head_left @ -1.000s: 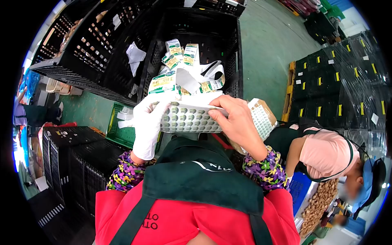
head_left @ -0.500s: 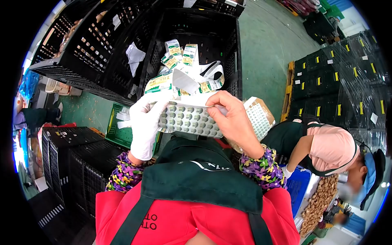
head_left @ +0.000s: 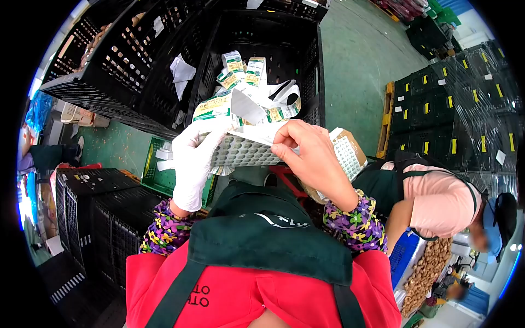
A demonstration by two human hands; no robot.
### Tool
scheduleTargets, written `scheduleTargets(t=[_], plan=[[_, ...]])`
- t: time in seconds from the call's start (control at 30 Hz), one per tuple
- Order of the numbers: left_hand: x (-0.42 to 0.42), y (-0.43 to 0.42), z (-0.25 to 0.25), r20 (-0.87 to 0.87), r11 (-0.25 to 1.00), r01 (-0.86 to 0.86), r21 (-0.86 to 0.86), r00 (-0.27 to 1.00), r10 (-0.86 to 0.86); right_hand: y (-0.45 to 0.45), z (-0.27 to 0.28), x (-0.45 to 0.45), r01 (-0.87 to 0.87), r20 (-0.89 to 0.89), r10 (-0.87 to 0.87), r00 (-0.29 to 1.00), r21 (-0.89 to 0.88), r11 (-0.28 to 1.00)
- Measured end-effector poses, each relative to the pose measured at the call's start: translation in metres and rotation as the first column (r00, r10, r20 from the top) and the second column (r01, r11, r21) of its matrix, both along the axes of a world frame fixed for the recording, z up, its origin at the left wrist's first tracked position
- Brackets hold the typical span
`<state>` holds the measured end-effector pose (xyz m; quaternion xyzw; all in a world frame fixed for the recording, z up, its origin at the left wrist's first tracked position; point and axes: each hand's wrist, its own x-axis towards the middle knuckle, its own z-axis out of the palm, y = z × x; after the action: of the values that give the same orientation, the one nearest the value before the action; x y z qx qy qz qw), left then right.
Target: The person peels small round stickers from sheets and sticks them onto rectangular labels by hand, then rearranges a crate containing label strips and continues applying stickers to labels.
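Observation:
My left hand (head_left: 196,158), in a white glove, grips the left end of a sheet of small round green stickers (head_left: 246,152). Bare, my right hand (head_left: 311,156) pinches the sheet's upper right edge between thumb and fingers. The sheet is tilted, and its white backing shows along the top. Just beyond my hands, a strip of green and white labels (head_left: 213,108) curls over the near side of a black crate (head_left: 320,71). More label strips (head_left: 254,72) lie loosely inside that crate. A second sticker sheet (head_left: 346,159) on brown card rests beyond my right hand.
Black crates (head_left: 109,65) stand at the left, with a green crate (head_left: 158,177) below them. A co-worker in pink (head_left: 440,199) bends at the right beside a blue basket (head_left: 403,254) and brown mushrooms (head_left: 429,268). Wrapped black crates (head_left: 426,109) are stacked behind.
The sticker sheet has tilted, so its face looks narrower, and my right hand has shifted slightly left. The label strip has slid a little left. The co-worker has changed posture.

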<state>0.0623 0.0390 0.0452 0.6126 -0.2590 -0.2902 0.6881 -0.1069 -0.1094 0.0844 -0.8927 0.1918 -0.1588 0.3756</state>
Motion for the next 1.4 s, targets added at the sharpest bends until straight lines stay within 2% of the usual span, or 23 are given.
scheduleTargets(t=[0.07,0.13,0.27,0.33,0.37,0.43,0.47,0.6,0.67,0.7,0.77,0.8,0.87,1.0,1.07,1.1,1.17,1.2,1.27,1.3,1.37,1.4], plan=[[-0.001,0.001,0.003,-0.027,1.0,0.0,-0.011,1.0,0.0,0.003,0.001,0.001,0.02,-0.03,-0.021,0.999,-0.024,1.0],[-0.002,0.001,0.006,0.006,0.999,0.013,-0.036,1.0,-0.013,0.004,-0.003,0.002,0.035,0.016,-0.033,0.999,-0.17,0.985],[-0.002,0.002,0.005,0.017,1.0,-0.004,-0.027,1.0,0.004,0.008,-0.011,0.006,0.059,0.079,-0.049,0.996,-0.121,0.991],[0.0,0.003,0.005,0.05,0.997,-0.055,0.044,0.997,0.053,0.009,-0.017,0.007,0.099,0.239,-0.027,0.971,-0.295,0.95],[0.003,0.003,0.004,0.051,0.998,-0.056,0.042,0.997,0.054,0.009,-0.019,0.006,0.099,0.24,-0.026,0.97,-0.297,0.95],[0.011,0.003,0.003,-0.043,0.997,-0.072,0.035,0.996,0.074,0.007,-0.025,0.003,0.128,0.364,-0.015,0.931,-0.29,0.948],[0.01,0.002,0.005,-0.064,0.996,-0.084,0.034,0.994,0.086,0.006,-0.033,0.002,0.155,0.391,-0.067,0.918,-0.199,0.968],[0.009,0.002,0.01,-0.056,0.996,-0.075,0.04,0.995,0.078,0.008,-0.013,0.01,0.189,0.365,-0.093,0.926,-0.235,0.954],[0.01,0.003,0.012,-0.067,0.996,-0.054,0.065,0.996,0.058,0.007,-0.01,0.011,0.167,0.325,-0.049,0.944,-0.344,0.924],[0.011,0.003,0.01,-0.067,0.997,-0.053,0.064,0.996,0.057,0.007,-0.01,0.011,0.167,0.325,-0.05,0.944,-0.344,0.924],[0.012,0.003,0.005,0.024,0.999,-0.037,0.015,0.999,0.037,0.008,-0.008,0.01,0.134,0.168,-0.098,0.981,-0.222,0.966],[0.011,0.003,0.007,0.023,0.999,-0.036,0.016,0.999,0.036,0.008,-0.009,0.01,0.135,0.167,-0.098,0.981,-0.222,0.966],[0.008,0.002,0.012,0.011,0.999,-0.05,0.004,0.999,0.05,0.007,-0.01,0.01,0.127,0.143,-0.136,0.98,0.072,0.989],[0.009,0.002,0.009,0.035,0.999,-0.044,-0.005,0.998,0.045,0.008,-0.012,0.011,0.141,0.153,-0.164,0.975,0.151,0.978],[0.009,0.002,0.009,0.025,1.0,-0.03,-0.01,0.999,0.03,0.008,-0.014,0.011,0.152,0.192,-0.146,0.971,-0.02,0.988],[0.009,0.002,0.009,0.025,0.999,-0.031,-0.01,0.999,0.032,0.008,-0.014,0.01,0.151,0.191,-0.145,0.971,-0.02,0.988],[0.01,0.001,0.01,0.008,0.999,-0.035,0.039,0.999,0.035,0.006,-0.015,0.01,0.197,0.26,-0.095,0.961,-0.403,0.894],[0.01,0.001,0.013,0.007,0.999,-0.038,0.038,0.999,0.037,0.007,-0.015,0.01,0.194,0.259,-0.092,0.962,-0.403,0.894],[0.008,0.0,0.018,-0.021,0.997,-0.022,0.069,0.999,0.024,0.009,-0.013,0.009,0.271,0.294,-0.102,0.95,-0.621,0.735],[0.008,0.0,0.018,-0.022,0.997,-0.026,0.069,0.999,0.028,0.009,-0.014,0.008,0.268,0.293,-0.098,0.951,-0.622,0.736],[0.006,-0.001,0.018,-0.114,0.996,-0.012,0.083,0.993,0.021,0.007,-0.017,0.006,0.285,0.326,-0.05,0.944,-0.731,0.619],[0.006,-0.001,0.018,-0.114,0.996,-0.015,0.083,0.993,0.024,0.005,-0.02,0.005,0.283,0.326,-0.047,0.944,-0.732,0.62]])
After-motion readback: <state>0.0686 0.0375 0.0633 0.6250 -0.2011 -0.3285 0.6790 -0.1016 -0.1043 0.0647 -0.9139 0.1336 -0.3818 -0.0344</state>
